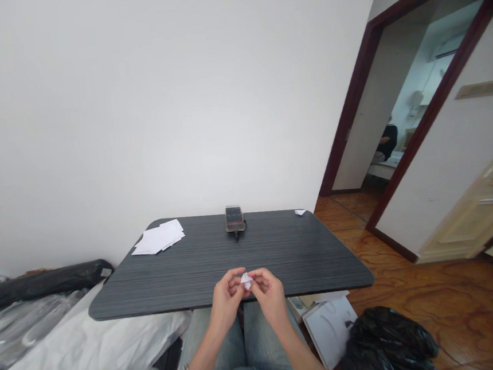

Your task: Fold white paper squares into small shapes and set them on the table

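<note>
Between my two hands, above the front edge of the dark table (273, 251), is a small piece of folded white paper (247, 281). My left hand (227, 297) pinches it from the left with thumb and fingers. From the other side my right hand (268, 292) grips it the same way. The fingertips cover part of the paper, so its full shape is hidden. A stack of white paper sheets (158, 237) lies at the table's back left. At the back right corner rests another small folded white paper (300, 212).
A phone (234, 219) on a stand is at the table's back centre, by the wall. Below right are a white box (330, 330) and a black plastic bag (387, 342). Plastic-wrapped items (70, 338) lie at the left. A person (387, 141) is visible through the doorway.
</note>
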### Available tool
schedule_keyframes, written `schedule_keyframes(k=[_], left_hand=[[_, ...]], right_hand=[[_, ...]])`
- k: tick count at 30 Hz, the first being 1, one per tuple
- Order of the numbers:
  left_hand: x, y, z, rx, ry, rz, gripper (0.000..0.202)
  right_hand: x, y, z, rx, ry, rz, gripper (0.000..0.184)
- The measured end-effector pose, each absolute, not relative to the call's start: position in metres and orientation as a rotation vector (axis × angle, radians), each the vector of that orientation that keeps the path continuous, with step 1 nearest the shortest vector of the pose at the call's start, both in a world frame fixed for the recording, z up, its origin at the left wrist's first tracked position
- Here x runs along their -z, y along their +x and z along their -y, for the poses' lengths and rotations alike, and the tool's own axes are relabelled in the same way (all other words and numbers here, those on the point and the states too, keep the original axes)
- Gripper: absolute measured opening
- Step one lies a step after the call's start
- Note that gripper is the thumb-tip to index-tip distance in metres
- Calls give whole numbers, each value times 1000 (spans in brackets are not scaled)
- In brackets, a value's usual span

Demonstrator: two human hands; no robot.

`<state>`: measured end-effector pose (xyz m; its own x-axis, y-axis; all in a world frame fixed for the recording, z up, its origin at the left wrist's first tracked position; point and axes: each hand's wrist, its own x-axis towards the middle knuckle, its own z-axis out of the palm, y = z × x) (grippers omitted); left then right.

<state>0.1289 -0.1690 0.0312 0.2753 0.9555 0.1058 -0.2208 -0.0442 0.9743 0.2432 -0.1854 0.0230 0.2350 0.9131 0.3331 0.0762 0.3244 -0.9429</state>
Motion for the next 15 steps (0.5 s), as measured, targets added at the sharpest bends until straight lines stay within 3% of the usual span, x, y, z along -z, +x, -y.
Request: schedule_keyframes(k=[15], left_hand=[[-41, 125, 170, -1084, 1026, -763, 28]], right_hand=[[-25, 247, 184, -692, -896, 1185, 15]])
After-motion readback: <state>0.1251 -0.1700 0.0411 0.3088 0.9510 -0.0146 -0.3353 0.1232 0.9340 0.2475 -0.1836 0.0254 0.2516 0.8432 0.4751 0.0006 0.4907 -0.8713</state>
